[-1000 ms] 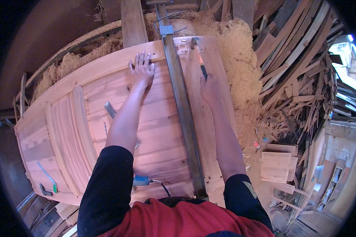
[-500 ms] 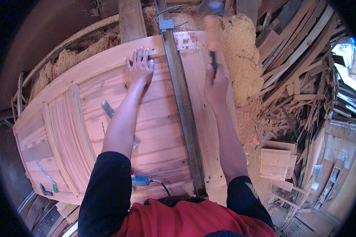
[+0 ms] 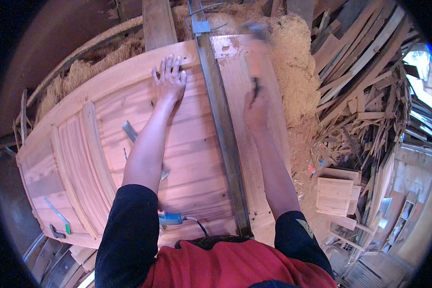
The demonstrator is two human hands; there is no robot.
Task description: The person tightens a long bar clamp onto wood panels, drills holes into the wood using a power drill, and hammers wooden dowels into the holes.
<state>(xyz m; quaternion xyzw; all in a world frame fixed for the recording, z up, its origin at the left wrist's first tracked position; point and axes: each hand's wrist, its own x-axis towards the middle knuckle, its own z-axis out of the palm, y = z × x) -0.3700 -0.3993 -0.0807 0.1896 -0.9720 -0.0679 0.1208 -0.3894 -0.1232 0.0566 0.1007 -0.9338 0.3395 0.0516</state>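
A panelled wooden door (image 3: 187,115) lies flat before me. Across it runs a long metal bar clamp (image 3: 221,115). My left hand (image 3: 170,81) rests on the door's far part, left of the clamp, palm down with fingers spread. My right hand (image 3: 257,108) is wrapped round the dark grip of a hammer (image 3: 256,62), whose orange handle and head are smeared by motion. The hammer head is over the far right edge of the door, near a small cut-out (image 3: 225,47) in the wood.
A blue corded power tool (image 3: 170,219) and a flat metal blade (image 3: 129,130) lie on the door. At its left end is a green-handled tool (image 3: 66,226). Sawdust (image 3: 293,62) heaps along the far and right sides. Scrap wood (image 3: 365,96) is piled at the right, with small boards (image 3: 335,196) below.
My right hand and the hammer have moved down and slightly nearer, the head dropping toward the door's edge. The left hand has stayed in place.
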